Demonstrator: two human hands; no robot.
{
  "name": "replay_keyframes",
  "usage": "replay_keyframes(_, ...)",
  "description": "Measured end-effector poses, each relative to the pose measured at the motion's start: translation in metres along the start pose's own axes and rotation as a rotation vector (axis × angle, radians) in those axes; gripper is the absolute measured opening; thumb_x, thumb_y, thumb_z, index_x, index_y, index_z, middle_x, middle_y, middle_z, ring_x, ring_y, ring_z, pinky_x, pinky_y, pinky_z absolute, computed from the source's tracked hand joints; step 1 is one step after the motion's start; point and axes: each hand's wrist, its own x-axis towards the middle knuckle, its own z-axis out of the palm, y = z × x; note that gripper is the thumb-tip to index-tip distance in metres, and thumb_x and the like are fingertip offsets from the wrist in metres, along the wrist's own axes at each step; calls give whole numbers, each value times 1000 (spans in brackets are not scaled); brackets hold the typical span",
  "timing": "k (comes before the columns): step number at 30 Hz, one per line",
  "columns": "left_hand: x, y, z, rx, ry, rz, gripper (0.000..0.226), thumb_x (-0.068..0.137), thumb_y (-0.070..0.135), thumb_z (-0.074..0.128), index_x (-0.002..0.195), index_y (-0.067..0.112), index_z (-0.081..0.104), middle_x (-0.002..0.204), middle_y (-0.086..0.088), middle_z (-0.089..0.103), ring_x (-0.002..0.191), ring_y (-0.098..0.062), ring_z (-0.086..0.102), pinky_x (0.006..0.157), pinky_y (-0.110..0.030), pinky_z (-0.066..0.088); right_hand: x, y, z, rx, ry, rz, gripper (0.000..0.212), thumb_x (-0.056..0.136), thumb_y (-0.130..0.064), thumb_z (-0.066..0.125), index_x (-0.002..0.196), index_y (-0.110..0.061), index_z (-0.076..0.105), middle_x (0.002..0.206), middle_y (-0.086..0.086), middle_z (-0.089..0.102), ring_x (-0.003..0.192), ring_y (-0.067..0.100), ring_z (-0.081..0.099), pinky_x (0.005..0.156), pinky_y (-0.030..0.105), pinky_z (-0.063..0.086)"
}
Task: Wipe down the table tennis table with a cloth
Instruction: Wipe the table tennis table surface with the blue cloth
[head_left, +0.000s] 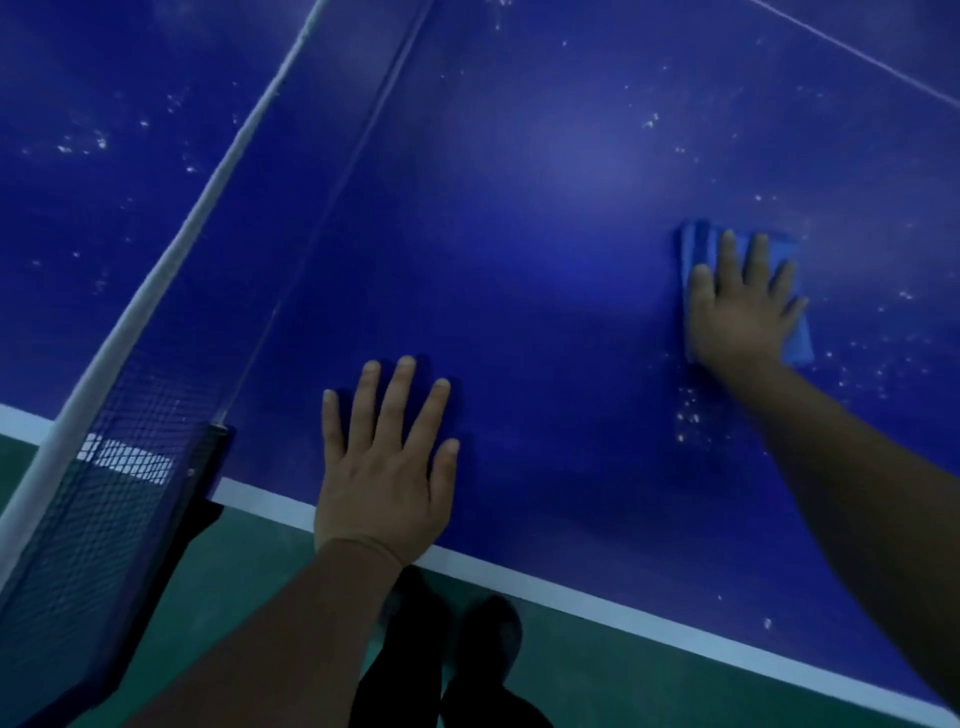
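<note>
In the head view, a dark blue table tennis table (545, 218) fills most of the picture, its white-edged near side running from the lower left down toward the lower right. The net (119, 452), with a white top band and dark mesh, crosses the table on the left and ends at a dark clamp post (208, 467) fixed to the table's near edge. The left hand (387, 473) lies flat on the table just to the right of that post, palm down, fingers straight and spread, holding nothing; its wrist sits over the white edge line. The right hand (740, 306) is farther from the net, well out across the table, also palm down with fingers straight and slightly fanned, pressing on a folded blue cloth (698, 244). The cloth lies flat on the table surface under that hand, showing beyond the fingertips and along the side toward the net, with a corner also showing on the far side of the palm. Pale specks and dusty smears (691, 415) dot the table, just nearer the edge than the cloth, beyond it away from the net, and also on the far half behind the net. Below the table's near edge, green floor (597, 675) shows, and two dark shoes (483, 634) stand close under the edge, between the two forearms.
</note>
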Motion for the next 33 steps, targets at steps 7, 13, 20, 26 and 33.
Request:
replay_keyframes(7, 3, 2, -1, 41, -41, 9, 58, 100, 54, 23, 150, 30, 39, 161, -3, 28, 151, -30, 15, 120, -57, 5, -89, -17, 25, -190, -39, -795, 58, 101, -53, 25, 153, -29, 34, 162, 6, 28, 148, 42, 20, 114, 67, 14)
replay_keyframes(13, 3, 3, 1, 32, -17, -12, 56, 101, 54, 21, 150, 33, 37, 161, -1, 27, 151, -27, 11, 121, -53, 1, -3, 57, -5, -46, -44, -208, 69, 93, -61, 10, 158, -37, 11, 167, -3, 2, 152, 35, -2, 119, 63, 1)
replay_keyframes(20, 2, 2, 2, 14, 9, -28, 57, 100, 57, 20, 149, 34, 38, 161, -1, 27, 152, -26, 10, 121, -54, 2, -121, 101, 16, -233, -137, -1169, 55, 104, -56, 21, 153, -33, 30, 163, 7, 22, 149, 43, 17, 115, 68, 11)
replay_keyframes(26, 1, 3, 3, 0, 36, -28, 57, 99, 57, 24, 148, 33, 41, 160, -2, 30, 151, -27, 13, 121, -53, 3, -32, 114, -10, -47, -46, -250, 73, 92, -64, 6, 158, -34, 16, 167, -2, 4, 152, 35, -1, 119, 63, 1)
replay_keyframes(33, 2, 2, 1, 7, -1, -42, 57, 100, 58, 22, 150, 36, 37, 162, -1, 24, 151, -25, 7, 121, -46, -5, -159, 143, 19, -197, -97, -915, 55, 102, -53, 29, 151, -30, 35, 162, 8, 25, 149, 44, 16, 114, 69, 12)
